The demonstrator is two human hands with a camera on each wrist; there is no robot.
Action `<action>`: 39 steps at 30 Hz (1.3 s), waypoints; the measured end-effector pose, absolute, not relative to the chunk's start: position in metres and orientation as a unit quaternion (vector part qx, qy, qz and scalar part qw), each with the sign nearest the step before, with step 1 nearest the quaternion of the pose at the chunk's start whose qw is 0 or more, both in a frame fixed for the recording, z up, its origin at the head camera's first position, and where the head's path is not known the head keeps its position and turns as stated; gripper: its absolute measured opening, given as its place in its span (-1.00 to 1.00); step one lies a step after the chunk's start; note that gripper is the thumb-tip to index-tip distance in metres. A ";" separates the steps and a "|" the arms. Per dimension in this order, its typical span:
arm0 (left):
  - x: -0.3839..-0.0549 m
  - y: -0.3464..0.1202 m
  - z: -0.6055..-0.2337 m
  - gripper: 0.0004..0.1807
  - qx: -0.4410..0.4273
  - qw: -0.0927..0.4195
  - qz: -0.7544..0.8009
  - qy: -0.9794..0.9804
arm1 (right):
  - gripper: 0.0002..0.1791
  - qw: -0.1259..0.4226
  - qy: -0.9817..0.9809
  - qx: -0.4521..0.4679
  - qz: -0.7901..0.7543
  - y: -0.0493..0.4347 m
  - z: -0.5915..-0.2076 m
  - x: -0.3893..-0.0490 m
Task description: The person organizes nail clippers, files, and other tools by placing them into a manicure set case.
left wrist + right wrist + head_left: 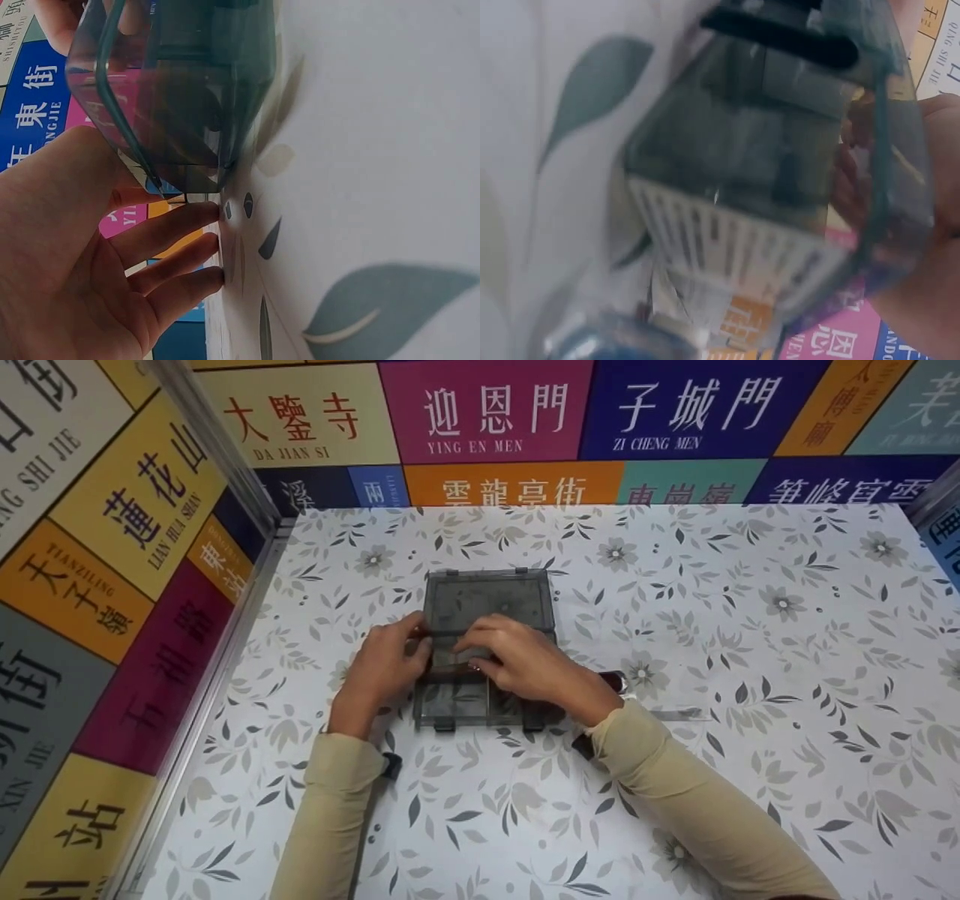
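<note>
From afar I see a smoky-grey box [489, 598] mid-frame, a white tabletop [480, 810] with grey leaf-and-flower print, khaki sleeves [328, 810] at the bottom, and magenta, navy and orange panels [491, 424] across the top.

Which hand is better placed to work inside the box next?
Likely the right hand: it reaches over the base of the open box, whereas the left hand is at the box's left side.

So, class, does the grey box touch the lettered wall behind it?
Apart: the head view shows a strip of patterned tabletop between the grey box and the lettered wall.
</note>
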State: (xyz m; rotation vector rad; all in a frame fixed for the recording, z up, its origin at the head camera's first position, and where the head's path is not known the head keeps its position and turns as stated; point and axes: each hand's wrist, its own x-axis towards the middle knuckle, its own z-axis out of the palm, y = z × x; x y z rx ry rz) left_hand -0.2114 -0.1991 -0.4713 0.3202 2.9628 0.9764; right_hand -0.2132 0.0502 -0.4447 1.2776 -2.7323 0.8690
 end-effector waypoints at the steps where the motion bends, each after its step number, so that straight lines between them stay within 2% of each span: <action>1: -0.211 -0.199 -0.471 -0.80 0.102 0.004 0.312 0.945 | -0.72 0.001 -0.871 0.406 0.278 0.053 -0.444 -0.213; 22: -0.210 -0.203 -0.470 -0.75 0.107 -0.003 0.321 0.941 | -0.78 0.007 -0.876 0.371 0.307 0.104 -0.427 -0.202; 39: -0.211 -0.201 -0.471 -0.77 0.113 -0.007 0.316 0.942 | -0.79 0.044 -0.883 0.367 0.289 0.149 -0.417 -0.185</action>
